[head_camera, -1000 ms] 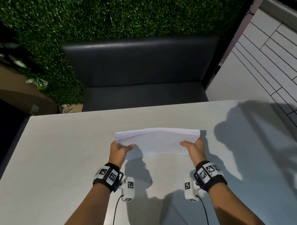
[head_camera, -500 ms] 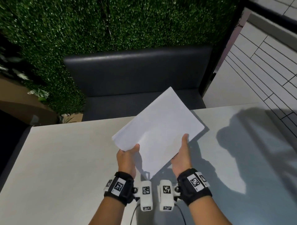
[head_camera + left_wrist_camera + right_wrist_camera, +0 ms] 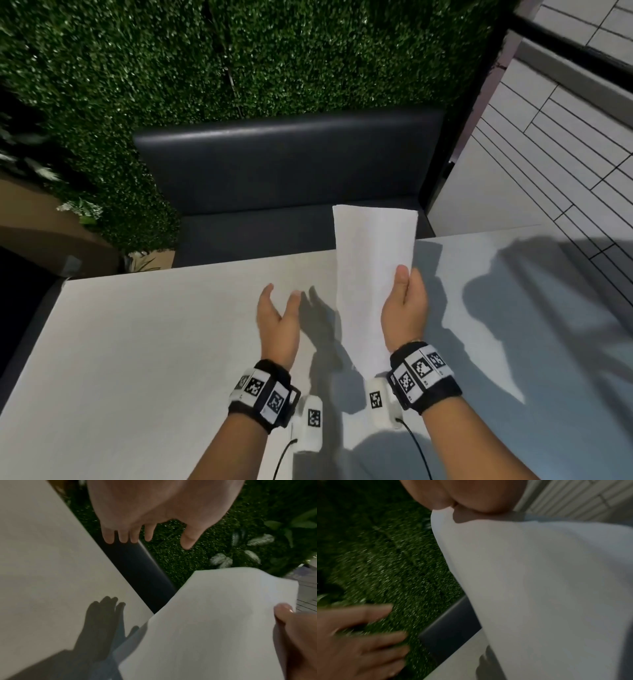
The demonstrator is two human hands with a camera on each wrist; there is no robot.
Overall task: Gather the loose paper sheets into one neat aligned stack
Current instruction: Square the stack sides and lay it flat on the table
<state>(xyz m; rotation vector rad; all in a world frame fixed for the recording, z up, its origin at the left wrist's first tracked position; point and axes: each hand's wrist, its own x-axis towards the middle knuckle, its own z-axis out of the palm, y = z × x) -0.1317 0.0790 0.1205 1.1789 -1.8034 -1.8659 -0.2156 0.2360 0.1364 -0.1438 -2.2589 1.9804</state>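
A stack of white paper sheets stands lengthwise above the pale table, its short edge uppermost. My right hand grips the stack by its right long edge, thumb on the near face. In the right wrist view the paper fills most of the frame. My left hand hovers empty to the left of the stack, palm turned toward it, fingers straight and spread. A clear gap lies between it and the paper.
A dark padded bench runs along the table's far edge, backed by a green hedge wall. Tiled floor lies to the right. Strong shadows of my hands fall on the table.
The stack turned from lying flat across both hands to standing on end. My left hand let go and moved left; the right hand alone holds the paper now.
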